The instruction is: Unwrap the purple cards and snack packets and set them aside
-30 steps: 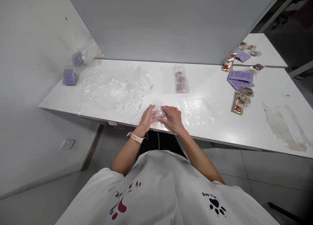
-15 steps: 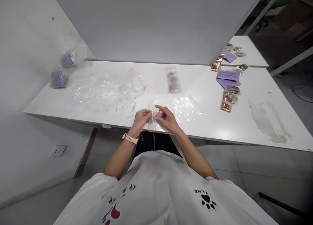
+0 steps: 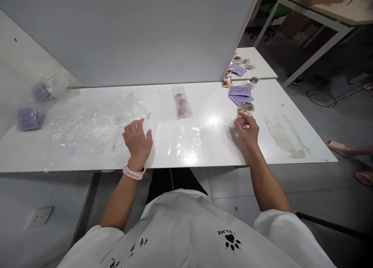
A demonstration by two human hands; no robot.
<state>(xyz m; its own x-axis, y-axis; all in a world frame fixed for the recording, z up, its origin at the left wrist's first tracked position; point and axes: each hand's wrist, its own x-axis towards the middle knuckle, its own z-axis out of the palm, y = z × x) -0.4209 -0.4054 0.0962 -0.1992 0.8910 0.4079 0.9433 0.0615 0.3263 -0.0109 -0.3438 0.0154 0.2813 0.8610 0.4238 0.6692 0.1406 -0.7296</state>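
Note:
My left hand (image 3: 137, 140) is over the right end of a crumpled clear plastic sheet (image 3: 84, 122), palm down with fingers apart and nothing held. Farther right, the fingers of my right hand (image 3: 247, 131) pinch a small clear packet (image 3: 239, 121) with something pinkish inside. It is close to a small brown packet (image 3: 246, 106), and my fingers partly hide what lies there. Flat clear plastic bags (image 3: 182, 141) lie on the table between my hands. Behind them is a long clear packet (image 3: 182, 102) with round purplish pieces in a row.
Purple sachets (image 3: 239, 93) and a gold-and-red packet (image 3: 227, 77) lie at the back right. Two purple bundles in plastic, one of them a block (image 3: 28, 119), sit at the left wall. A grey partition (image 3: 131, 35) closes off the back. A brownish smear (image 3: 287, 138) marks the right end.
My hands have moved apart. The right one has carried the small clear packet right to the other packets; the left has let go and spread its fingers. The view has shifted right.

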